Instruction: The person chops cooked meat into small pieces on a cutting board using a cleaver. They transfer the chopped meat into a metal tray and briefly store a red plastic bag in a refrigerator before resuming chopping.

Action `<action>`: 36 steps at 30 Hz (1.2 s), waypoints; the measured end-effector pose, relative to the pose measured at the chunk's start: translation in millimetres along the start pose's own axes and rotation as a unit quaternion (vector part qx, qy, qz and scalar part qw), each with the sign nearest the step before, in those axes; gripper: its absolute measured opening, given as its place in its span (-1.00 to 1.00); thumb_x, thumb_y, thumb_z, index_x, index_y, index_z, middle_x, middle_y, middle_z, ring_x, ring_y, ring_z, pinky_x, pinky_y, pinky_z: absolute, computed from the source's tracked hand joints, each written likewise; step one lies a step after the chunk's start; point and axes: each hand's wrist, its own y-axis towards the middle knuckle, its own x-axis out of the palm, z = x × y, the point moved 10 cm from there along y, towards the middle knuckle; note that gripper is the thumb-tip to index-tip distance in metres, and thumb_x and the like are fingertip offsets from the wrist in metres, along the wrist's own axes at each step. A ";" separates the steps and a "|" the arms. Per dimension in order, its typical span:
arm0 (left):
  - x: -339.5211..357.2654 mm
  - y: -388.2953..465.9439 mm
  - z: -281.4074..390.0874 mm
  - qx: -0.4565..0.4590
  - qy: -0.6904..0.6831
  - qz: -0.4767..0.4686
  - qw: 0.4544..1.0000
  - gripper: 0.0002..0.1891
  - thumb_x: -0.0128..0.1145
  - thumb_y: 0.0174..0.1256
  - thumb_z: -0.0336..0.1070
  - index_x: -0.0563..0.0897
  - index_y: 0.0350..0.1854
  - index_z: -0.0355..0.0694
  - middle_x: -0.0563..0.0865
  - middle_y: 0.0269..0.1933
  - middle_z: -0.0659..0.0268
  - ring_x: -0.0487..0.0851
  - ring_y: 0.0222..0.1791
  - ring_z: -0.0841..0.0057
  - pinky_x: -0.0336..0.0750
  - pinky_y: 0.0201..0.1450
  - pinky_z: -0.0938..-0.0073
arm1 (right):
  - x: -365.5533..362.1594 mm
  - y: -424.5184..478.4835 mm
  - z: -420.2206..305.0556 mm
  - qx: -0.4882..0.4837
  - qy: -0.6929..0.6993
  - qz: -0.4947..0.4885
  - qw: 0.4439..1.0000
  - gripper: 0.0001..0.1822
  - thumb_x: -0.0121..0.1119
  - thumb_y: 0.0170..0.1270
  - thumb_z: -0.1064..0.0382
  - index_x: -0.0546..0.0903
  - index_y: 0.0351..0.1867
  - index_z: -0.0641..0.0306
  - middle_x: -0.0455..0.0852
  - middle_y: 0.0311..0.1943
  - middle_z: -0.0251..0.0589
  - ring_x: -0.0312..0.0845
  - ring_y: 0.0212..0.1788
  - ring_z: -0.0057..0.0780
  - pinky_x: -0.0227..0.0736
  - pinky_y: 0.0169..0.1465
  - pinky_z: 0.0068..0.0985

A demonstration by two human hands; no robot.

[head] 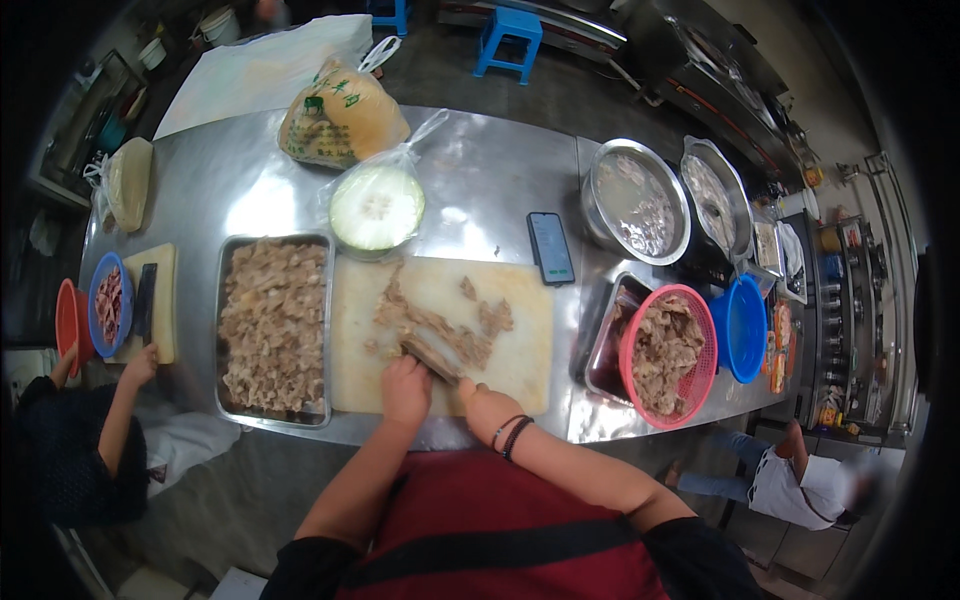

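Note:
My right hand grips the handle of a knife, its blade angled across the white cutting board. Close on the blade's left is my left hand, fingers bent down towards the board; whatever lies under the fingertips is hidden. Sliced cooked meat is spread over the board beyond the knife. Against the board's left side stands a metal tray filled with chopped meat. To the right, a pink colander holds larger pieces of cooked meat.
A bagged cut melon, a full plastic bag and a phone lie beyond the board. Metal basins, a blue basin and a dark-filled tray stand right. A co-worker's hand holds a cleaver at left.

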 end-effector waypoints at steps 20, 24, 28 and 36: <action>-0.8 -0.7 -12.7 -0.033 -0.053 0.012 0.998 -0.88 0.14 0.03 -0.54 0.59 -0.33 -0.34 0.65 -0.21 -0.01 0.58 -0.15 -0.01 0.50 -0.03 0.07 | 10.6 3.0 -10.9 0.060 0.086 -0.019 0.994 -0.72 -0.01 0.23 0.43 0.32 -0.02 0.39 0.64 -0.23 0.29 0.67 -0.23 0.18 0.58 -0.17 -0.06; 6.3 -3.4 -19.6 -0.048 -0.039 -0.016 0.998 -0.85 0.14 -0.03 -0.55 0.61 -0.35 -0.34 0.65 -0.21 -0.02 0.58 -0.13 -0.01 0.51 -0.03 0.08 | 19.3 23.0 -18.6 0.051 0.130 0.020 0.990 -0.74 -0.06 0.28 0.41 0.31 -0.02 0.40 0.63 -0.20 0.34 0.65 -0.22 0.23 0.57 -0.17 -0.03; -3.4 1.9 -15.3 -0.017 -0.062 0.027 0.998 -0.87 0.13 -0.08 -0.57 0.59 -0.42 -0.32 0.63 -0.28 0.00 0.58 -0.18 -0.01 0.50 -0.06 0.07 | 22.0 38.0 -18.3 0.041 0.119 0.027 0.992 -0.73 -0.05 0.27 0.40 0.31 -0.01 0.38 0.64 -0.18 0.33 0.65 -0.21 0.22 0.57 -0.16 -0.03; -11.0 -23.5 -32.6 -0.049 -0.160 -0.014 0.986 -0.87 0.15 -0.12 -0.58 0.60 -0.47 -0.25 0.63 -0.37 0.12 0.56 -0.27 0.06 0.48 -0.15 0.20 | 11.0 -17.4 45.8 0.056 0.079 0.049 0.994 -0.76 -0.05 0.27 0.41 0.32 -0.04 0.31 0.66 -0.18 0.25 0.66 -0.21 0.22 0.58 -0.16 -0.05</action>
